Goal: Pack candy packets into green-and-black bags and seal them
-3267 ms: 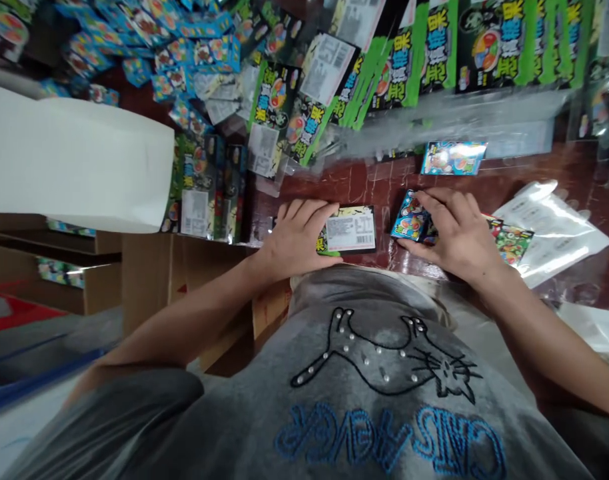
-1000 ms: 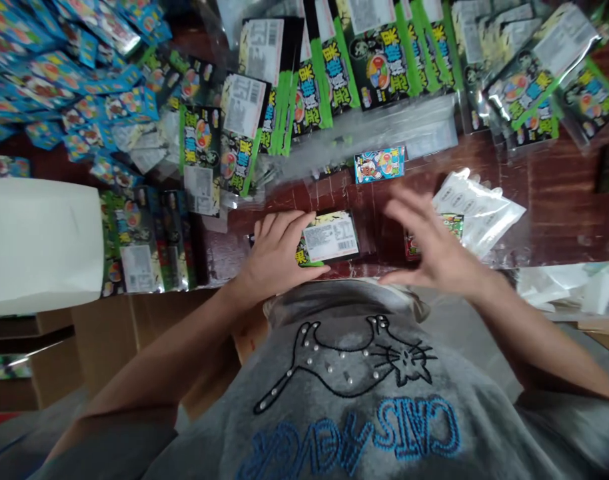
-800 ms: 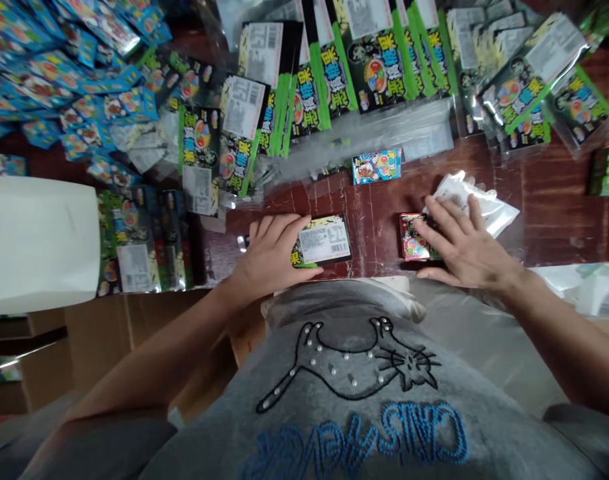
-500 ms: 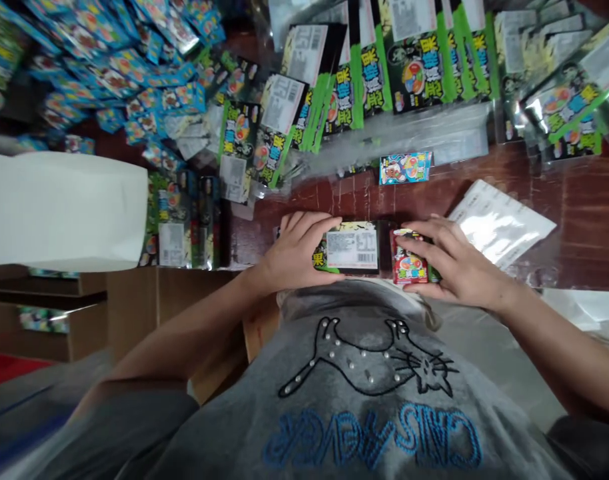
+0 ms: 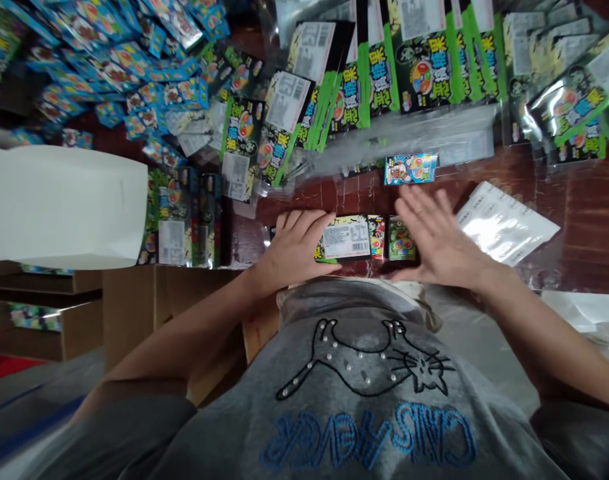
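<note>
Packet (image 5: pixel 345 238) is lying flat, left hand (image 5: pixel 294 247) pinching its edges, probably for steadiness; right hand (image 5: pixel 442 247), fingers spread, is flanking the green box (image 5: pixel 400 240) on the counter (image 5: pixel 589 200).

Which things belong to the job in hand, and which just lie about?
In the job:
black packet, in the left hand
red box, at the packet's end
green box, beside the right hand

Apparently lying about:
white sheet
cardboard box

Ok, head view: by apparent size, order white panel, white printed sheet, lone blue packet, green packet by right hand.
1. White panel
2. White printed sheet
Unsure: lone blue packet, green packet; right hand may hide part.
</note>
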Motion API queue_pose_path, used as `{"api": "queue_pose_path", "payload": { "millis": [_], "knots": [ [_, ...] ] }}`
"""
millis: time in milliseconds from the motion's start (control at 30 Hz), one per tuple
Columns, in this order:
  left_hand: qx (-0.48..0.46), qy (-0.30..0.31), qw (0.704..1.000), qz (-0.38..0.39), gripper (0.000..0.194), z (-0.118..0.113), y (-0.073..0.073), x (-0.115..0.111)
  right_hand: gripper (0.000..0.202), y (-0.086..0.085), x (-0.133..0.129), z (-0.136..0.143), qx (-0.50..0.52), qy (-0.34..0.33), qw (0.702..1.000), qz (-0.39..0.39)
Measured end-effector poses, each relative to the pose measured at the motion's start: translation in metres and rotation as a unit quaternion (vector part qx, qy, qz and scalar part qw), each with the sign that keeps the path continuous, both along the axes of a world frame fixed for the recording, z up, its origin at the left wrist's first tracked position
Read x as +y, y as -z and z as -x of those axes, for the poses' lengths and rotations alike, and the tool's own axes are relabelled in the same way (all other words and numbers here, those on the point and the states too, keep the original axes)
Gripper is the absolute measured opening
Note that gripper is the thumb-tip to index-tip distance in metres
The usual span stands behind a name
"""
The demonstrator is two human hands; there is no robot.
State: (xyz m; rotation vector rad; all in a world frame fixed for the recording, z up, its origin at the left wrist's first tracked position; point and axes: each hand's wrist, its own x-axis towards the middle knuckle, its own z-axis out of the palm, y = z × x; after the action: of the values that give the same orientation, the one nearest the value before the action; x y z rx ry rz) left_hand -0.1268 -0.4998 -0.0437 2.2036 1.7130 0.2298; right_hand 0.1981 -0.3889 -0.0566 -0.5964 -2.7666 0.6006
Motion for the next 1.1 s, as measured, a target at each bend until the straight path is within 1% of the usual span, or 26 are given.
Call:
{"api": "queue_pose_path", "payload": {
  "millis": [33, 100, 167, 233, 333, 433, 500, 567, 600, 667, 733, 767, 833, 900, 933, 1033, 1100],
  "knots": [
    [0.004, 0.002, 1.0, -0.003, 0.095, 0.002, 0.0, 0.0, 0.134, -0.002, 0.003, -0.008, -0.009, 0.024, 1.0, -0.003],
    [0.003, 0.006, 1.0, -0.008, 0.094, 0.003, 0.0, 0.002, 0.12, -0.004, 0.006, -0.019, -0.02, 0.059, 0.998, -0.002],
    [-0.008, 0.012, 1.0, -0.007, 0.095, 0.0, 0.001, 0.004, 0.101, -0.002, 0.008, -0.021, -0.016, 0.06, 0.998, 0.017],
    [-0.025, 0.022, 0.999, -0.003, 0.097, -0.004, 0.002, 0.005, 0.086, 0.002, 0.009, -0.014, -0.005, 0.045, 0.998, 0.04],
    [-0.049, 0.035, 0.998, 0.001, 0.1, -0.007, 0.004, 0.007, 0.082, 0.006, 0.011, 0.001, 0.019, 0.02, 0.997, 0.066],
    [-0.065, 0.037, 0.997, 0.003, 0.102, -0.009, 0.003, 0.007, 0.086, 0.002, 0.017, 0.008, 0.035, 0.0, 0.996, 0.083],
    [-0.066, 0.013, 0.998, -0.003, 0.1, -0.014, -0.003, 0.007, 0.088, -0.004, 0.019, 0.009, 0.04, 0.008, 0.995, 0.089],
    [-0.068, -0.051, 0.996, -0.013, 0.098, -0.024, -0.011, 0.009, 0.09, -0.012, 0.018, 0.008, 0.064, 0.053, 0.991, 0.103],
    [-0.075, -0.087, 0.993, -0.015, 0.099, -0.031, -0.015, 0.011, 0.091, -0.015, 0.016, 0.008, 0.087, 0.077, 0.985, 0.127],
    [-0.109, -0.144, 0.983, -0.011, 0.11, -0.049, -0.021, 0.015, 0.087, -0.019, 0.009, 0.01, 0.148, 0.119, 0.961, 0.199],
    [-0.166, -0.16, 0.973, -0.001, 0.121, -0.067, -0.022, 0.02, 0.069, -0.021, 0.003, 0.015, 0.2, 0.164, 0.93, 0.262],
    [-0.203, -0.159, 0.966, 0.002, 0.119, -0.075, -0.02, 0.023, 0.058, -0.021, 0.001, 0.017, 0.219, 0.188, 0.916, 0.279],
    [-0.284, -0.159, 0.946, 0.009, 0.096, -0.084, -0.015, 0.028, 0.042, -0.021, 0.0, 0.019, 0.24, 0.224, 0.895, 0.301],
    [-0.353, -0.162, 0.921, 0.024, 0.074, -0.085, -0.01, 0.032, 0.034, -0.023, 0.003, 0.017, 0.245, 0.23, 0.884, 0.324],
    [-0.377, -0.157, 0.912, 0.038, 0.067, -0.082, -0.008, 0.034, 0.031, -0.023, 0.004, 0.015, 0.244, 0.229, 0.882, 0.331],
    [-0.406, -0.104, 0.904, 0.082, 0.062, -0.069, -0.006, 0.042, 0.03, -0.023, 0.002, 0.01, 0.227, 0.236, 0.881, 0.34],
    [-0.418, -0.074, 0.902, 0.078, 0.06, -0.063, -0.004, 0.049, 0.037, -0.02, -0.005, 0.009, 0.251, 0.248, 0.867, 0.352]
  ]
}}
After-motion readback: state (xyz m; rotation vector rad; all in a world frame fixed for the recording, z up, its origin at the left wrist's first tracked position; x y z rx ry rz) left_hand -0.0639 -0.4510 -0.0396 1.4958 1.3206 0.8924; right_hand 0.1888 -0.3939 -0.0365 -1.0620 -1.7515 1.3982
